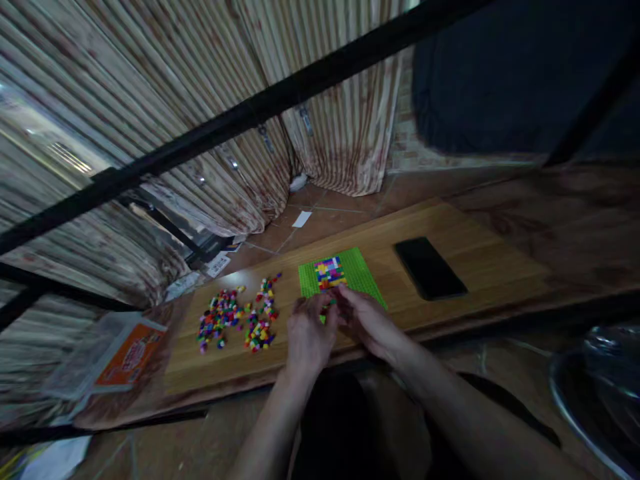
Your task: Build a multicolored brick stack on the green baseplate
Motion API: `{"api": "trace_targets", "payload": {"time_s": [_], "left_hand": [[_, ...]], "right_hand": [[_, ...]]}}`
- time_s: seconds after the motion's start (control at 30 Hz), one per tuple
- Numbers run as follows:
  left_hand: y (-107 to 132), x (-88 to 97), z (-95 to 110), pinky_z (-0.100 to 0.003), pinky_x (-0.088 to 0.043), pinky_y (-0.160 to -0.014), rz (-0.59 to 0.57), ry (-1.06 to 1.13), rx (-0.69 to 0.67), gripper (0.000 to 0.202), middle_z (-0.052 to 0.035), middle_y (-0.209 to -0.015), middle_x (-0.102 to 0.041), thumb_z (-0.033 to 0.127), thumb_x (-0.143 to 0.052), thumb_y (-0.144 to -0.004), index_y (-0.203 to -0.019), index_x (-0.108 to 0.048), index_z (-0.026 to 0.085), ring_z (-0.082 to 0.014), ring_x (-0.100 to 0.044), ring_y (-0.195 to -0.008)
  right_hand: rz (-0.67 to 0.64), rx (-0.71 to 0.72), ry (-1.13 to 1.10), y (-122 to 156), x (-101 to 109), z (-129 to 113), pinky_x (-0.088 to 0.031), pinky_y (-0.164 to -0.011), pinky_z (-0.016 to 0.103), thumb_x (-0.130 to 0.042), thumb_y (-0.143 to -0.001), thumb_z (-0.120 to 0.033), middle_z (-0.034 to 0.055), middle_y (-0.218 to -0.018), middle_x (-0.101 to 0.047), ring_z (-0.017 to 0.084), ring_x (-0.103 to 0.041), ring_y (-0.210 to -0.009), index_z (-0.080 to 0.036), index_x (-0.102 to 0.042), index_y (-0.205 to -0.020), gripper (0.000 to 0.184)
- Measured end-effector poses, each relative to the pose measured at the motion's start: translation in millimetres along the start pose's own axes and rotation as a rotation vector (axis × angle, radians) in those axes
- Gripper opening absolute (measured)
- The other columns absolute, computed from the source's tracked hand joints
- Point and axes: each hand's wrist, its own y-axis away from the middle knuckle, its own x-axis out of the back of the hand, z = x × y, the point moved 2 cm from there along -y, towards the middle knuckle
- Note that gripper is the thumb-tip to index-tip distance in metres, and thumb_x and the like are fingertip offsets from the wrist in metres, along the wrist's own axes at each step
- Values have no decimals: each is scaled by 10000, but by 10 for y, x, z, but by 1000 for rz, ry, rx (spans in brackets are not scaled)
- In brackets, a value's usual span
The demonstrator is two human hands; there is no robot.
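A green studded baseplate (357, 272) lies on a wooden board (480, 253), with a patch of small coloured bricks (329, 273) pressed onto it. My left hand (310, 333) and my right hand (367, 319) meet at the plate's near edge. Both have their fingertips pinched together over the plate's near-left corner. What they pinch is too small and dark to name. Loose coloured bricks (237, 319) lie in two heaps on the board to the left of my hands.
A black phone (430, 268) lies face up on the board to the right of the plate. A clear packet with an orange label (127, 353) sits at the board's left end. Striped curtains hang behind, and black bars cross overhead.
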Motion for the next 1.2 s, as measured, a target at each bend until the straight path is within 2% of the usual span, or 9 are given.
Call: {"api": "trace_targets", "payload": {"time_s": [0.2, 0.37, 0.47, 0.57, 0.67, 0.8, 0.9, 1.03, 1.2], "left_hand": [[-24, 20, -103, -300, -479, -740, -12, -11, -37, 82, -19, -790, -705, 145, -588, -823, -853, -643, 198, -181, -652, -794], [-56, 33, -132, -290, -493, -746, 4, 170, -51, 97, -5, -764, -687, 126, -607, -809, -848, -656, 200, -151, -645, -741], [-89, 26, -186, -268, -504, -738, -4, 330, -4, 102, -20, -828, -698, 155, -597, -830, -869, -680, 200, -141, -654, -772], [-121, 9, -233, -259, -506, -728, -8, 396, 41, 92, -28, -841, -699, 204, -610, -837, -880, -691, 194, -138, -653, -773], [-171, -10, -265, -277, -498, -752, -1, 339, 3, 98, -36, -850, -703, 204, -608, -842, -888, -695, 192, -150, -653, -796], [-317, -30, -343, -341, -461, -826, 86, 123, -91, 104, -45, -840, -712, 200, -598, -851, -862, -701, 191, -179, -646, -816], [-456, -86, -425, -358, -430, -843, 94, -1, -105, 142, -39, -840, -721, 212, -576, -871, -840, -715, 208, -180, -643, -809], [-568, -204, -492, -362, -401, -862, 58, -54, -94, 151, -28, -849, -729, 219, -590, -865, -807, -730, 228, -174, -643, -808], [-591, -280, -486, -370, -390, -896, 38, -51, -61, 125, -24, -856, -730, 192, -625, -831, -788, -736, 229, -171, -646, -811]], "right_hand": [[-28, -8, 128, -38, 59, 39, -348, -468, 175, -822, -605, -422, -30, -623, -618, 53, -505, -529, -167, -676, -706, 311], [-67, -53, 13, -28, 67, 40, -366, -449, 159, -831, -611, -358, -26, -600, -614, 50, -500, -507, -160, -690, -718, 266], [-91, -90, -62, -8, 59, 20, -388, -453, 148, -807, -657, -318, -11, -643, -642, 48, -517, -517, -154, -706, -751, 215], [-82, -109, -97, 1, 49, 7, -414, -467, 142, -763, -719, -274, -1, -683, -663, 50, -545, -535, -152, -718, -786, 146], [-49, -106, -90, -6, 39, 3, -412, -460, 136, -694, -794, -244, 1, -678, -657, 47, -548, -529, -149, -720, -791, 99], [3, -113, -40, -11, 32, -4, -390, -439, 130, -602, -868, -221, 4, -669, -640, 36, -526, -509, -137, -723, -792, 165], [29, -112, -23, -12, 38, -14, -383, -439, 127, -584, -878, -210, 7, -680, -639, 31, -515, -507, -138, -724, -794, 178], [33, -104, -20, -20, 50, -19, -378, -438, 134, -588, -874, -217, 8, -681, -634, 34, -510, -506, -142, -724, -791, 176], [44, -99, -11, -10, 46, -32, -374, -441, 135, -590, -873, -217, 11, -690, -634, 34, -507, -509, -141, -722, -782, 177]]}}
